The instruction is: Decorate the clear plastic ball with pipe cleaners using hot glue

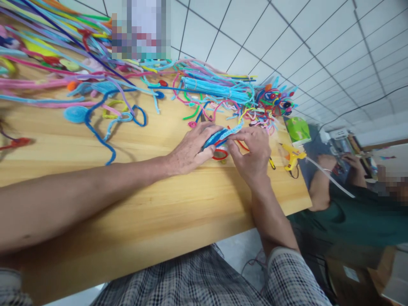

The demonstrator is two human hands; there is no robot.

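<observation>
Between my two hands is a piece of blue and light-blue pipe cleaners [217, 137] laid side by side, held just above the table. My left hand [195, 146] grips its left end between thumb and fingers. With thumb and forefinger, my right hand [250, 151] pinches the light-blue pipe cleaner [235, 128] at the right end. Below the piece shows a red pipe cleaner loop [219, 154], partly hidden by my fingers. A yellow-handled cutter [272, 163] lies to the right of my right hand.
A yellow glue gun [291, 156] stands near the table's right edge, a white glue stick [331, 176] projecting from it. Bundled light-blue pipe cleaners [216, 90] and a colourful pipe-cleaner figure [276, 100] lie at the back. A co-worker in a dark green shirt [353, 212] sits at the right.
</observation>
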